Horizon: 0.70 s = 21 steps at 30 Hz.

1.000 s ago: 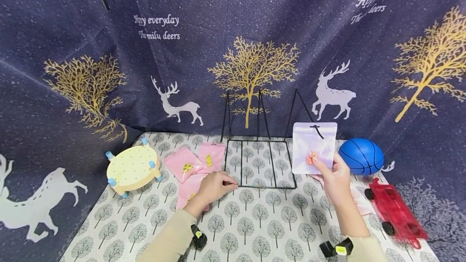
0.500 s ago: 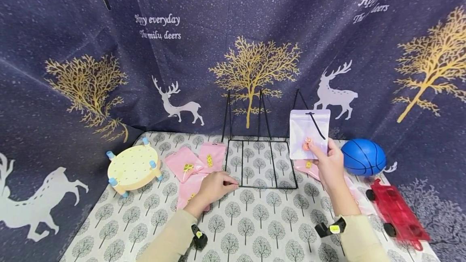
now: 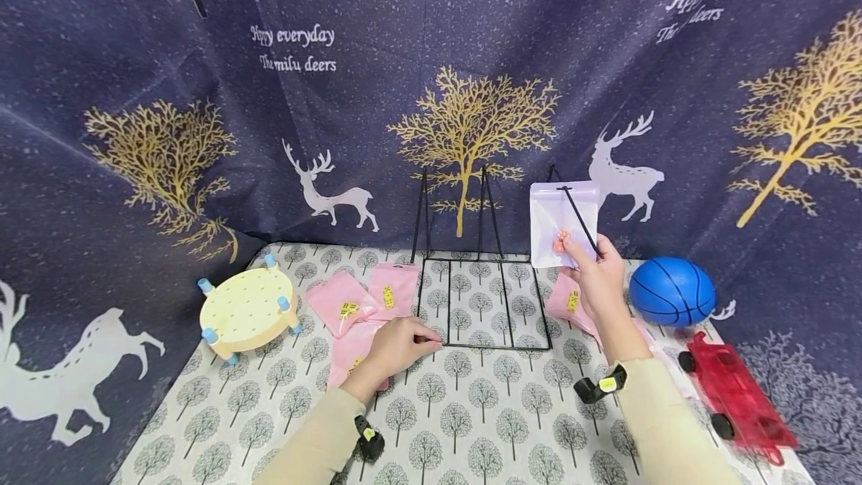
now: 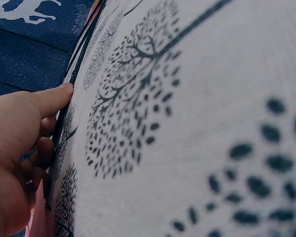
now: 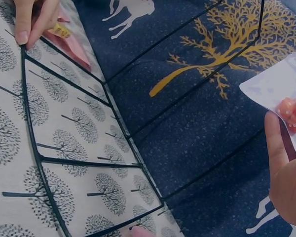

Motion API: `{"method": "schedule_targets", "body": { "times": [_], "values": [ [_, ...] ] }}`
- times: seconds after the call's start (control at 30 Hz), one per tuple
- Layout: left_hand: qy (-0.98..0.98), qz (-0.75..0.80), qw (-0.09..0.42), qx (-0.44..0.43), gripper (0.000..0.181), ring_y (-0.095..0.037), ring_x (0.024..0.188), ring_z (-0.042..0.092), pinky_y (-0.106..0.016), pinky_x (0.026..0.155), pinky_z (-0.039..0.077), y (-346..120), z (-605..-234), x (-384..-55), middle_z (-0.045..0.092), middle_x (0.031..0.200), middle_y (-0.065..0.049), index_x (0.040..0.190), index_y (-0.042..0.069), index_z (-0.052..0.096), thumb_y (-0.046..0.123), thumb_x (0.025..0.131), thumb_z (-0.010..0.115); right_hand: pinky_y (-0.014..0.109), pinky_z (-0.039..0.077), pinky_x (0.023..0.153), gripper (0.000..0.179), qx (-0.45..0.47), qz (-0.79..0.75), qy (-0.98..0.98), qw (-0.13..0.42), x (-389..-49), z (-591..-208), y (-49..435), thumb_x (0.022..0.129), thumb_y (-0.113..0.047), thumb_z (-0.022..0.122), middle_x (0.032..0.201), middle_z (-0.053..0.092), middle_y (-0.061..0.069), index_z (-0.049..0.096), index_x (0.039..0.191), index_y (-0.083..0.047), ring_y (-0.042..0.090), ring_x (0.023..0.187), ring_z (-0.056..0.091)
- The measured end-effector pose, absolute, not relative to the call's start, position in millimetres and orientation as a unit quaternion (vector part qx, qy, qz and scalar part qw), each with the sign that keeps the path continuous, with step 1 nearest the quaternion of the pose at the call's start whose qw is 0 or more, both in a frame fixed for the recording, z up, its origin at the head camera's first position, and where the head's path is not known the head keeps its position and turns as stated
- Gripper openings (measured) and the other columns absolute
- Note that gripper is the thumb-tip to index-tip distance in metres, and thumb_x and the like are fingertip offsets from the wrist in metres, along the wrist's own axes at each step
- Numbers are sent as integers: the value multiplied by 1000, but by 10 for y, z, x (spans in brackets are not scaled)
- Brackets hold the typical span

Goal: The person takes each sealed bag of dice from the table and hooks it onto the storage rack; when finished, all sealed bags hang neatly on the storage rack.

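A black wire display rack stands mid-table, with slanting prongs rising at its back. My left hand pinches its front left corner between thumb and index finger, as the right wrist view also shows. On the right prong hangs a clear-fronted whitish zip bag, the prong passing through its top hole. My right hand pinches the bag's lower right part, thumb in front. Inside the bag is a small orange piece with white dots; its kind is unclear. In the left wrist view, the left fingers touch the dark wire.
Several pink bags with yellow pieces lie left of the rack. Another pink bag lies right of it, partly behind the right arm. A blue basketball, a red toy car and a yellow toy stool flank them.
My right hand has moved up and slightly left, sliding the whitish bag farther up the prong, so more of the prong shows in front of it. The left hand has stayed put.
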<state>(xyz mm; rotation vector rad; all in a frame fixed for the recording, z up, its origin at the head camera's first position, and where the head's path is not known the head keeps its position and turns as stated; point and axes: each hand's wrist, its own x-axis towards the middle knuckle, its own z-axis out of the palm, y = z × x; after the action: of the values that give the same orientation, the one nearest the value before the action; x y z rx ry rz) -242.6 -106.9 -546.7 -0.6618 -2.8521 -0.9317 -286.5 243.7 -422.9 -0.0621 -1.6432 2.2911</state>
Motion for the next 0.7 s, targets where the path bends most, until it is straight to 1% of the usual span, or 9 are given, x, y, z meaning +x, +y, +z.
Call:
{"method": "schedule_targets", "body": {
  "times": [0.17,0.3,0.43,0.7],
  "values": [
    [-928,-302,33,-214,9,-1,80,62,-26,68,51,-1065,-5459,-2427,72,97,15,98,33,84,38,91,81,31,62,71,31,-37,807,-569,155,-2979,-4217,2427,93,-10,80,105,68,8,62,117,-2,15,83,73],
    [-929,-301,30,-212,9,-3,83,63,-28,71,52,-1062,-5454,-2425,73,99,15,99,34,84,38,91,81,27,61,69,30,-47,807,-568,153,-3057,-4211,2422,92,-11,81,103,67,8,63,115,-3,15,78,72],
    [-930,-298,30,-213,9,-4,84,64,-29,72,52,-1062,-5447,-2419,72,97,16,99,34,84,38,91,81,25,61,66,28,-48,810,-565,154,-3113,-4193,2404,93,-11,80,102,68,7,63,113,-4,14,75,70],
    [-927,-304,36,-216,8,-5,81,63,-30,69,52,-1068,-5443,-2417,70,93,16,97,33,84,36,90,82,26,61,70,20,-53,819,-550,153,-3143,-4190,2388,94,-7,77,98,70,5,64,110,-5,14,79,71]
  ]
}}
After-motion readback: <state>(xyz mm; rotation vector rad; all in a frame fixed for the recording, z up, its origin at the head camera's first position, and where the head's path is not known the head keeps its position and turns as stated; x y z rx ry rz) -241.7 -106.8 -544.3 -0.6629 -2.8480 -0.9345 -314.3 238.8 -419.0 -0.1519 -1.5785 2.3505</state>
